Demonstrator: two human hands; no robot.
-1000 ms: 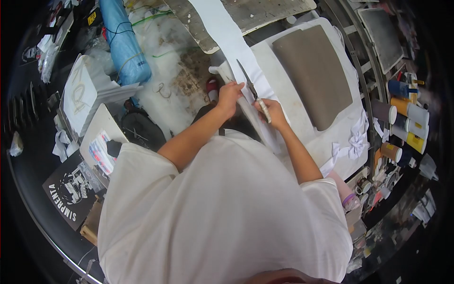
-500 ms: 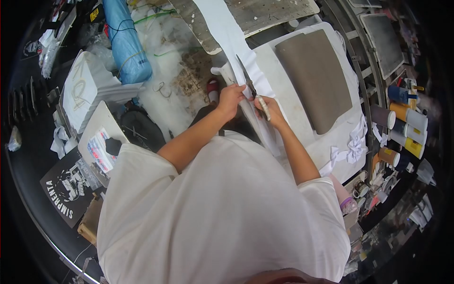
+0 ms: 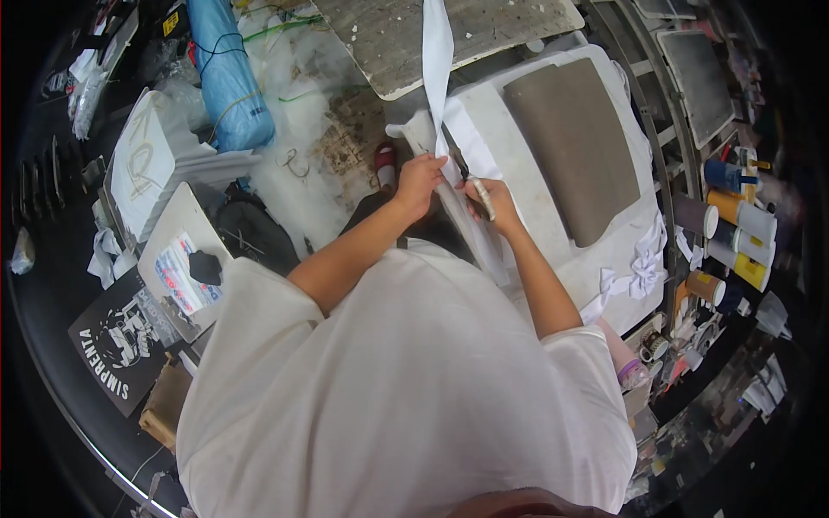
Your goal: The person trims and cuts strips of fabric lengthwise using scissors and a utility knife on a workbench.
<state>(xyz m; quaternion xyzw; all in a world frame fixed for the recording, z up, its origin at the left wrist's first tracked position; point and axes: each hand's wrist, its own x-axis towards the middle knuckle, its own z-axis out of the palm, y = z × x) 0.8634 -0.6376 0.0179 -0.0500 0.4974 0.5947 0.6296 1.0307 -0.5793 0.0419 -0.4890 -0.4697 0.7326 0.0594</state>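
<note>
Scissors with wrapped, pale handles (image 3: 482, 198) are in my right hand (image 3: 496, 204), whose fingers close round them. The dark blades point up and away, against a long white strip of fabric (image 3: 438, 60). My left hand (image 3: 420, 183) pinches the white fabric just left of the blades. From there the strip runs up across the worn board at the top, narrow and partly twisted. More white material hangs below my hands along the edge of the white padded surface (image 3: 535, 164).
A brown-grey sheet (image 3: 574, 147) lies on the padded surface, with a white fabric bow (image 3: 641, 274) near its lower corner. The worn board (image 3: 389, 43) is ahead. A blue wrapped roll (image 3: 226, 82) and stacked white sheets (image 3: 147, 168) are at left; cups (image 3: 695, 214) stand at right.
The far part of the white strip has shifted right and now looks narrower and twisted. The scissor blades are partly covered by it. My hands have hardly moved.
</note>
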